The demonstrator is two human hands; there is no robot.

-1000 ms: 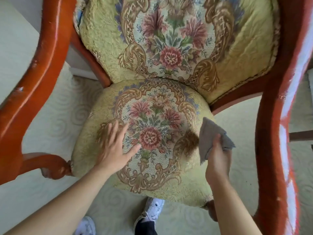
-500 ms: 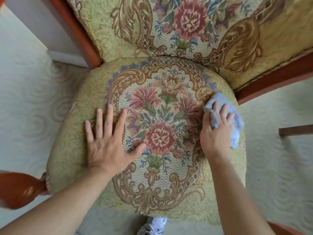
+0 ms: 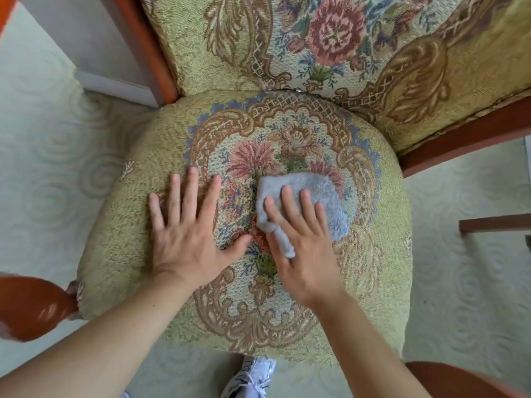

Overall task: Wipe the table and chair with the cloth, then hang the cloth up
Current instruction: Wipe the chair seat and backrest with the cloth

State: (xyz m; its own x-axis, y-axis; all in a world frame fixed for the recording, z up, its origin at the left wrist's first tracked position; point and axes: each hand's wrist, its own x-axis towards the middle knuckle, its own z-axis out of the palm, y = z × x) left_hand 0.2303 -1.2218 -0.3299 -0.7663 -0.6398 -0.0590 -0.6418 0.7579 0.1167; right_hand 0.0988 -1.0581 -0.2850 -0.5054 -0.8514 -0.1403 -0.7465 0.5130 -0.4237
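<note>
An armchair fills the view, its seat cushion (image 3: pixel 382 282) covered in yellow-green cloth with a woven flower medallion. My right hand (image 3: pixel 304 242) presses a folded grey-blue cloth (image 3: pixel 330 193) flat onto the middle of the seat, fingers spread over it, thumb pinning a fold. Flat on the seat just left of the cloth lies my left hand (image 3: pixel 189 237), fingers apart, holding nothing. The floral backrest (image 3: pixel 330 44) rises behind the seat. No table is in view.
Red-brown wooden armrest ends show at lower left (image 3: pixel 31 305) and lower right (image 3: pixel 448 377), with frame rails at the back. A pale swirl-patterned carpet (image 3: pixel 43 173) surrounds the chair. A white sneaker (image 3: pixel 253 377) sits under the seat's front edge. A dark wooden bar (image 3: pixel 494 222) juts in at right.
My right hand slid the cloth from the seat's right edge leftward to its middle. The left hand stayed flat on the seat. The camera moved closer and lower.
</note>
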